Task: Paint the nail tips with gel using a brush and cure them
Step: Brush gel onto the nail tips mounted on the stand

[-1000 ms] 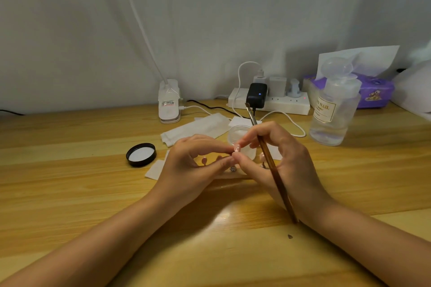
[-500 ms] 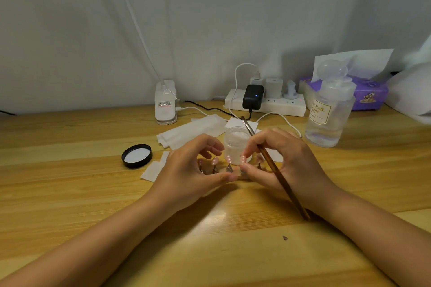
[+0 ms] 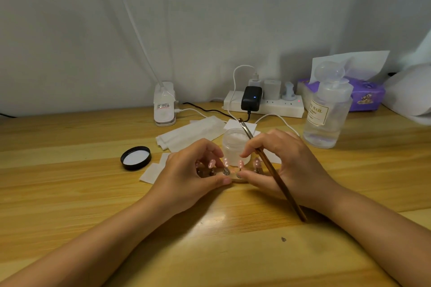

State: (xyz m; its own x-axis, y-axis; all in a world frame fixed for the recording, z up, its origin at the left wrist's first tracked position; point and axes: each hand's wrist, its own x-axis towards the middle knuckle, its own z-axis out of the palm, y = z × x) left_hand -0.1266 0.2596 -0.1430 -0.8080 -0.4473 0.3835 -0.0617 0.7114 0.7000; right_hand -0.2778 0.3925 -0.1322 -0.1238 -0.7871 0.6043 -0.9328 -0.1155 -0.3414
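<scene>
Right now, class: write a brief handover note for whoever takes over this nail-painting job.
Left hand: fingers curled at the nail stand, thumb on its base.
Right hand: holds the long brown brush, thumb at the base.
Pink nail tips on the small stand sit between the hands; open clear gel jar behind, black lid left.
Done: cannot tell. Left: painting, curing.

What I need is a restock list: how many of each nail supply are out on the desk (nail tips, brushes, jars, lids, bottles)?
Pink nail tips on stands: 5 visible
Brown-handled brush: 1
Clear plastic jar: 1
Round black lid: 1
Clear labelled pump bottle: 1
Total: 9
</scene>
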